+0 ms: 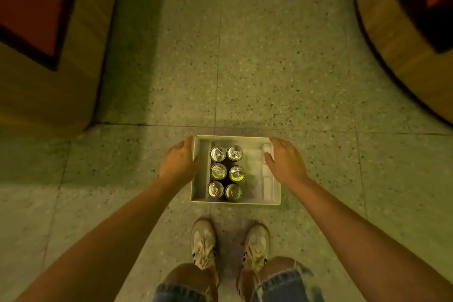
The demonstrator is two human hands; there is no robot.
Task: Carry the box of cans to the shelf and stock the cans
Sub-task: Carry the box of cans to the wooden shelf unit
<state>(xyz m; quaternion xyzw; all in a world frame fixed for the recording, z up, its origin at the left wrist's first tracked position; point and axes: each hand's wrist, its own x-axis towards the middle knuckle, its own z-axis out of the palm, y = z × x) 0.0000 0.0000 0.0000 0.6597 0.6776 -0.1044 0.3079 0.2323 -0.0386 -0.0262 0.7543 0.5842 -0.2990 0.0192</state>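
Both hands are down at the box (pixel 199 185), one on each side: the left hand (pixel 178 162) is cupped against the outside of the left wall, fingers curling toward the far corner, and the right hand (pixel 285 160) drapes over the right rim with its thumb reaching inside. That mirrored grip looks meant to lift the box level, though whether it has left the floor (pixel 269 68) I cannot tell. Nearest the camera are the person's knees in torn jeans and two pale shoes (pixel 203 243), toes just short of the box. Inside stand six cans (pixel 226 171), upright in two columns of three, crowded toward the left, so the load will likely pull leftward. Beyond lies open speckled tile, clear straight ahead. Wooden furniture (pixel 49 86) flanks the passage on both sides. No shelf shows.
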